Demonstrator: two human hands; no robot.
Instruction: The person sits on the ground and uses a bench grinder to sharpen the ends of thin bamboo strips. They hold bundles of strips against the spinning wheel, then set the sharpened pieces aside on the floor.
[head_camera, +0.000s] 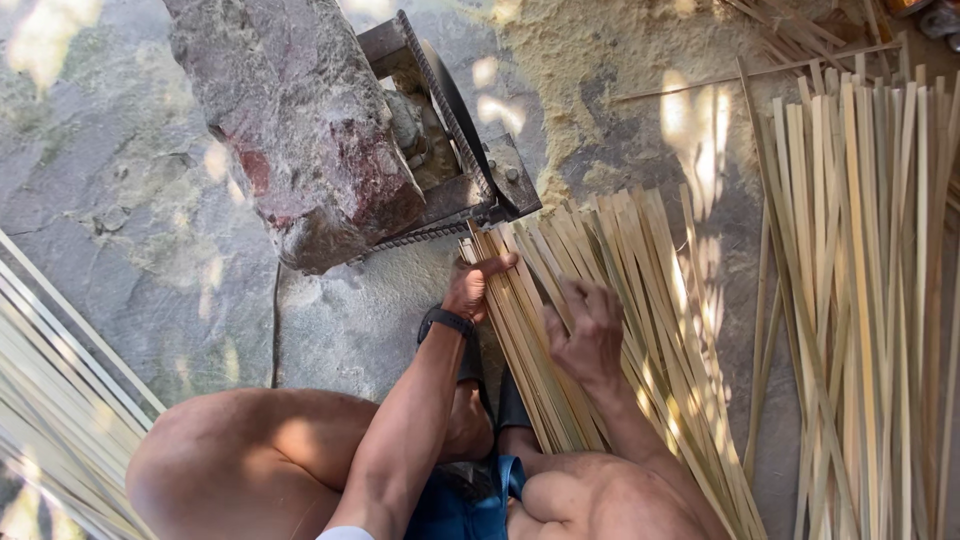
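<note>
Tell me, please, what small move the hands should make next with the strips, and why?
Probably slide the gathered bundle of pale flat bamboo strips forward. The left hand grips its ends just short of the rusty metal cutting machine; the right hand presses on top, steadying it.

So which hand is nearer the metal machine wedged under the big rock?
Left. The left hand grips the top ends of the bamboo strips right below the metal machine; the right hand rests lower down on the strips, further away.
</note>
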